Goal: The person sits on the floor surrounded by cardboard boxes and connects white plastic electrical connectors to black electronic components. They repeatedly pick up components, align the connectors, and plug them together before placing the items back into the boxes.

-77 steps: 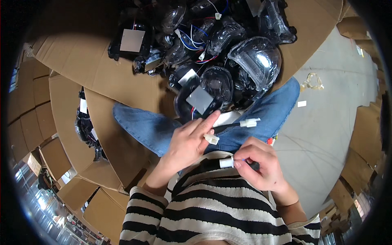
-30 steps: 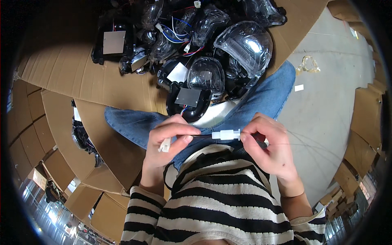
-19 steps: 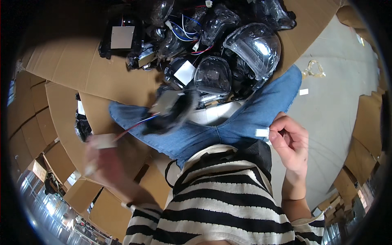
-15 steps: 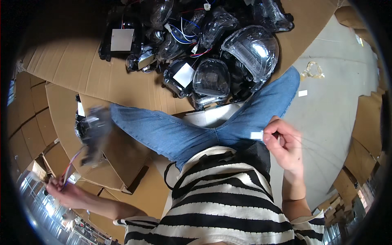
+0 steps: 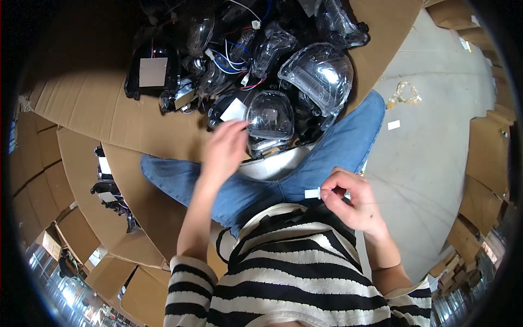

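Observation:
A heap of vehicle lamps with clear lenses and black housings (image 5: 318,76) lies on cardboard in front of me. My left hand (image 5: 224,150) is at the near edge of the heap, slightly blurred, with its fingers stretched forward and nothing seen in them. Just beyond its fingertips are a lamp with a white square sticker (image 5: 234,110) and a clear-domed lamp (image 5: 271,115); whether I touch either is unclear. Over my right thigh, my right hand (image 5: 351,200) pinches a small white label (image 5: 312,193) between thumb and fingers.
On my left, an open cardboard box (image 5: 81,180) holds several lamps (image 5: 109,191). A white slip (image 5: 394,125) and a loop of yellowish tape (image 5: 404,94) lie on the grey floor to the right. Stacked cartons (image 5: 487,155) line the far right.
My left hand has let go of the lamp it held by its wires at the left and swung across to the heap. My right hand still pinches the label, shifted slightly left.

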Motion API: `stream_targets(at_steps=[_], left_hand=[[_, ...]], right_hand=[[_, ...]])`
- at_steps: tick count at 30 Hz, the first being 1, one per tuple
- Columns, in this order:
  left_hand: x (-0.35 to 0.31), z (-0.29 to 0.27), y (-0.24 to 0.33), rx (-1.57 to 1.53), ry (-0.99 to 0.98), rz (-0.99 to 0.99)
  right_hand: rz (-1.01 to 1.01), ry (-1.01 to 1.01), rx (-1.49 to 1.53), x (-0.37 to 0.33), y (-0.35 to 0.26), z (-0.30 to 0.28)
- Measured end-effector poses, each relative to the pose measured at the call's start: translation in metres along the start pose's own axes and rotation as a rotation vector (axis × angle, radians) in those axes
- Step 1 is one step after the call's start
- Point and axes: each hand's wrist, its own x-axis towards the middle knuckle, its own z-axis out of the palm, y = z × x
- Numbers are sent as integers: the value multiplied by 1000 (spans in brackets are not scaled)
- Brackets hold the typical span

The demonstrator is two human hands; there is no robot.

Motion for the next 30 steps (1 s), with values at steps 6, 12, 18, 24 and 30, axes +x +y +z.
stream_targets(at_steps=[6,12,18,24,30], left_hand=[[96,127,-48,379,0,253],[89,89,-20,302,-191,337],[30,70,-56,62,-183,76],[98,119,-50,280,-60,112],[90,107,-32,455,-260,168]], right_hand=[[24,-9,-24,-5,-1,5],[48,-9,3,-4,8,6],[55,-47,12,10,12,5],[29,-53,4,6,12,11],[65,-31,11,0,18,10]])
